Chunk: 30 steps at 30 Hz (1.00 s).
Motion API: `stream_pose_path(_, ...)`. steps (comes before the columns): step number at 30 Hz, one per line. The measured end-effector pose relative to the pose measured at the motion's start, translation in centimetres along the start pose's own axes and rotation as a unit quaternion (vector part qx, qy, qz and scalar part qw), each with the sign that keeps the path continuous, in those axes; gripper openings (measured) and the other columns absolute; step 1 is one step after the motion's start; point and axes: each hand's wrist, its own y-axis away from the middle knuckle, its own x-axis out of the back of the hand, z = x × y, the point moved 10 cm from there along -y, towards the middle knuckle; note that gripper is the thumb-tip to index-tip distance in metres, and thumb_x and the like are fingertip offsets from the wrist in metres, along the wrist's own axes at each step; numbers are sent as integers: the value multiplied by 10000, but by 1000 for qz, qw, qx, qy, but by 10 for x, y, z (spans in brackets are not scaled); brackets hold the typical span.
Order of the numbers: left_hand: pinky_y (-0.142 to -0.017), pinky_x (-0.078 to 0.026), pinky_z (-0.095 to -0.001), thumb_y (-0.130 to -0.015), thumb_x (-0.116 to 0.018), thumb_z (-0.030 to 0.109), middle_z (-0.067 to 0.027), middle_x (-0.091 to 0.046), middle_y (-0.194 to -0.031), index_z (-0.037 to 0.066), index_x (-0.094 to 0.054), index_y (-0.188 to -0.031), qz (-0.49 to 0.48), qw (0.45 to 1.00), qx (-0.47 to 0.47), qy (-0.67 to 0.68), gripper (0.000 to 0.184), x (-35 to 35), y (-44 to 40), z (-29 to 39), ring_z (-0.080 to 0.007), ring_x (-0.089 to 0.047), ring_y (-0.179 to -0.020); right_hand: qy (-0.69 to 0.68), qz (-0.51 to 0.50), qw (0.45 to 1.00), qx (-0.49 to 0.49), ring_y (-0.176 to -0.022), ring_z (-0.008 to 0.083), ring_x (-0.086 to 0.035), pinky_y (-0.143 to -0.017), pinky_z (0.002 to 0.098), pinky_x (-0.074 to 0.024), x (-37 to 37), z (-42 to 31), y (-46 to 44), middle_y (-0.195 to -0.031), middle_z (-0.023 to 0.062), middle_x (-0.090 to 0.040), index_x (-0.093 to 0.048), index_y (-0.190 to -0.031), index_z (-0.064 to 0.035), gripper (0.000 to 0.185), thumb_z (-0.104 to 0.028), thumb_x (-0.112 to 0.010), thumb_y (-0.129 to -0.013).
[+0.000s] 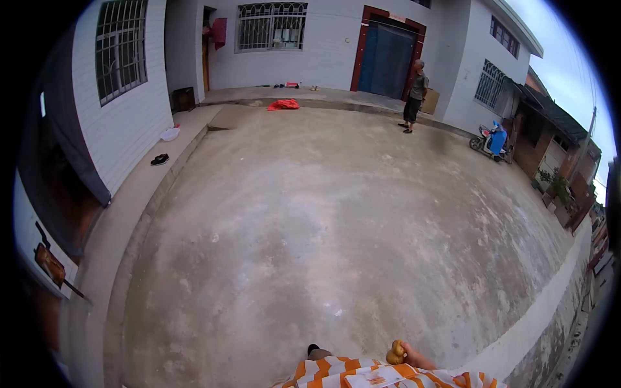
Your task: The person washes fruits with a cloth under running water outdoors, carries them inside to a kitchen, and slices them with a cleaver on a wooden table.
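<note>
Concrete yard (310,226) fills most of the head view I monitor remotely, bounded by a white-walled house (330,52) with a blue door (386,59) in a red frame. Beside the door stands a person (416,90), well apart from the wearer; farther right is a scooter (490,143) under blue covering. Red cloth (283,104) lies near the far step. At the lower edge, an orange-and-white striped garment (333,370) precedes the right hand (420,359), whose grip is curled on a tan lumpy object (395,353), apparently rounded; I cannot identify it. The left hand is out of view, so I cannot tell its grip. I judge a drop the chief hazard: smooth, rounded sides and a loosened grip could send the object rolling over hard ground.
</note>
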Motion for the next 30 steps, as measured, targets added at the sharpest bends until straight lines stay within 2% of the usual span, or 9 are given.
stream_pose_path(4,-538,-472,-260,-716,-491,712,-55,-570,-849,85,-525,-1009,-36,997,-53,30,693,48,22,-16,-154,-576,-711,86,-79,993,-17,-1031,330,-506,-777,525,-461,-62,-97,-56,-1167,136,-471,-409,-1214,-172,559,-539,-495,-802)
stream_pose_path(6,-463,-492,-301,-760,-554,601,-59,-606,-771,120,-564,-916,110,979,-49,162,506,46,37,-25,-200,-602,-679,114,-122,986,-17,-1008,332,-513,-764,526,-461,-98,-142,-87,-1153,136,-474,-411,-1206,-165,563,-539,-500,-795)
stream_pose_path(13,-425,-488,-314,-796,-510,583,-69,-604,-710,118,-558,-930,235,928,-122,262,486,79,51,-47,-213,-598,-603,185,-106,976,-38,-1020,292,-504,-830,454,-437,-249,-263,-180,-1152,103,-477,-441,-1170,-164,659,-619,-535,-702)
stream_pose_path(14,-465,-464,-279,-768,-461,675,-48,-584,-690,113,-575,-903,251,934,-133,217,589,79,51,-41,-179,-566,-589,192,-119,974,-21,-1006,301,-512,-808,482,-437,-268,-271,-199,-1137,111,-489,-430,-1176,-167,677,-637,-524,-698)
stream_pose_path(17,-455,-461,-279,-769,-424,694,-50,-583,-672,113,-575,-901,181,969,-142,91,614,87,20,-15,-181,-555,-556,129,-184,974,-32,-1003,326,-519,-759,509,-459,-341,-279,-225,-1150,123,-492,-413,-1193,-175,623,-597,-494,-742)
stream_pose_path(19,-443,-454,-280,-766,-417,698,-60,-575,-649,107,-575,-893,131,964,-135,189,625,77,-22,-6,-184,-551,-545,172,-190,966,12,-1010,338,-513,-759,513,-455,-396,-293,-215,-1131,124,-494,-409,-1188,-164,641,-627,-463,-748)
stream_pose_path(22,-487,-515,-340,-814,-506,555,-77,-601,-721,116,-532,-915,223,913,-141,310,452,72,-77,45,-230,-598,-612,245,-245,937,54,-1024,346,-507,-760,517,-453,-482,-310,-210,-1155,131,-483,-408,-1194,-150,650,-624,-453,-751)
stream_pose_path(24,-500,-514,-342,-807,-521,554,-82,-600,-747,118,-525,-927,189,926,-138,296,452,30,-108,109,-237,-597,-628,149,-252,956,-2,-1034,347,-503,-767,519,-450,-514,-305,-224,-1183,136,-471,-413,-1196,-144,654,-620,-457,-749)
stream_pose_path(30,-565,-508,-337,-791,-549,558,-91,-598,-830,114,-524,-999,166,935,-165,268,491,-28,-188,240,-253,-588,-692,196,-282,939,8,-1030,355,-505,-773,531,-451,-621,-332,-269,-1198,150,-463,-411,-1208,-156,657,-613,-490,-743)
